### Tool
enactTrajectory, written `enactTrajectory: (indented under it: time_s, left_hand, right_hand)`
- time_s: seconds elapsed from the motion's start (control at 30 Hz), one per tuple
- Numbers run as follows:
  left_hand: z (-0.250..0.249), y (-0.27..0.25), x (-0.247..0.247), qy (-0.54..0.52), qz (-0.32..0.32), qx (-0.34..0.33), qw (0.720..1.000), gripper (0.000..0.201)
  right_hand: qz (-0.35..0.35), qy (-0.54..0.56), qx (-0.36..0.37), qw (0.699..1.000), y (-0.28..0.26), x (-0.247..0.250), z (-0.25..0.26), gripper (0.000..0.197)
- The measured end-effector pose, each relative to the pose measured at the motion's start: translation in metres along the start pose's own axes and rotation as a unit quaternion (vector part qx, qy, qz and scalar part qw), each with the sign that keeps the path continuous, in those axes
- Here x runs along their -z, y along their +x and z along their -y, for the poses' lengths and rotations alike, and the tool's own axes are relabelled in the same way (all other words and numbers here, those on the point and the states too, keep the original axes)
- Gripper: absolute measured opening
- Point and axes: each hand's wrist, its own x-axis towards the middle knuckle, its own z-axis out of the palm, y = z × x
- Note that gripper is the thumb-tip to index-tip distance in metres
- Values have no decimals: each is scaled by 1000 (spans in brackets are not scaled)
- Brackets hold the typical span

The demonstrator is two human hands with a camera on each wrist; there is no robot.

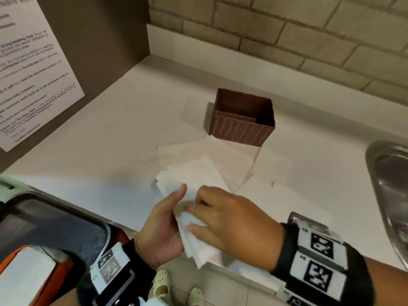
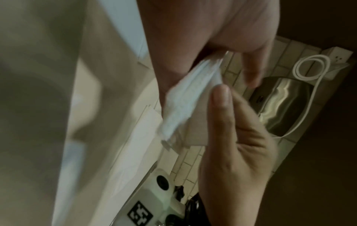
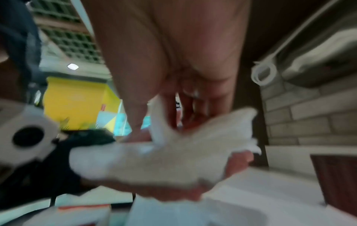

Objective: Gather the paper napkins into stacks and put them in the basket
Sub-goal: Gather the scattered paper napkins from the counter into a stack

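A stack of white paper napkins (image 1: 194, 175) is held over the counter's front edge by both hands. My left hand (image 1: 167, 219) grips it from below, thumb lying on top. My right hand (image 1: 212, 217) pinches its near end with curled fingers. The left wrist view shows the stack (image 2: 189, 97) edge-on between the two hands. In the blurred right wrist view the napkins (image 3: 164, 156) sag across the left palm. Loose napkins (image 1: 231, 160) lie flat on the counter beyond the hands. Behind them stands the brown woven basket (image 1: 242, 118), nothing visible inside it.
A steel sink (image 1: 388, 184) takes up the counter's right end, with a coiled white cable (image 2: 309, 68) by it. A dark-windowed appliance (image 1: 55, 224) and an orange-and-white box (image 1: 26, 272) sit at the left. A tiled wall (image 1: 287, 29) backs the white counter (image 1: 110, 140).
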Motion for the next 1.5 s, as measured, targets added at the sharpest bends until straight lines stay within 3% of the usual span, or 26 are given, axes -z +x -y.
enactTrajectory:
  time_s: [0.07,0.17,0.27,0.33,0.4,0.5,0.53,0.6,0.7,0.8,0.9,0.93,1.13,1.17,1.23,1.27,1.37,1.5]
  left_hand:
    - [0,-4,2,15,-1,10,1000,43]
    - [3,-12,5,16,-18,-12,1000,44]
    - [4,-22,9,17,-49,-16,999,67]
    - [6,-29,17,14,-67,-15,998,78]
    - [5,-38,25,-7,-78,-9,997,73]
    - [-5,-55,34,-25,-85,9,996,56]
    - [-7,-61,38,0,-91,-20,996,53]
    - [-9,-78,44,-10,-31,-70,997,62]
    - [-12,-94,51,-20,34,-90,995,69]
    - [-13,-112,71,18,-24,-86,996,63]
    - [-17,-121,70,26,-55,-93,994,61]
    - [-17,-121,67,20,-49,-93,994,61]
    - [-12,-119,69,0,-22,-96,995,59]
    - [-12,-119,71,-3,-20,-97,995,59]
    - [-13,-119,69,-8,-17,-94,995,59]
    - [-14,-119,67,-6,-24,-96,995,59]
    - [-15,-119,67,-16,-47,-90,995,59]
    - [-16,-118,74,-20,-42,-74,996,59]
  right_hand:
    - [35,52,-30,998,-1,1,-1,53]
    - [24,38,-131,990,2,3,-1,79]
    - [109,126,-195,967,6,-9,0,69]
    - [156,178,-176,956,7,-18,9,64]
    - [180,209,-163,947,6,-20,14,62]
    - [117,256,-222,934,19,-11,-13,54]
    - [82,235,-247,936,26,-10,-31,49]
    - [50,131,-285,948,40,-11,-68,42]
    - [66,31,-283,956,69,-23,-101,29]
    - [106,-4,-274,956,97,-30,-104,23]
    - [104,22,-295,949,109,-28,-102,56]
    - [94,49,-296,949,111,-28,-104,57]
    - [81,113,-299,944,113,-27,-106,50]
    - [82,113,-290,947,113,-27,-105,46]
    - [61,128,-277,950,112,-27,-108,18]
    - [47,142,-274,950,111,-27,-111,16]
    - [10,175,-265,948,107,-28,-117,41]
    - [-9,204,-250,946,102,-29,-118,17]
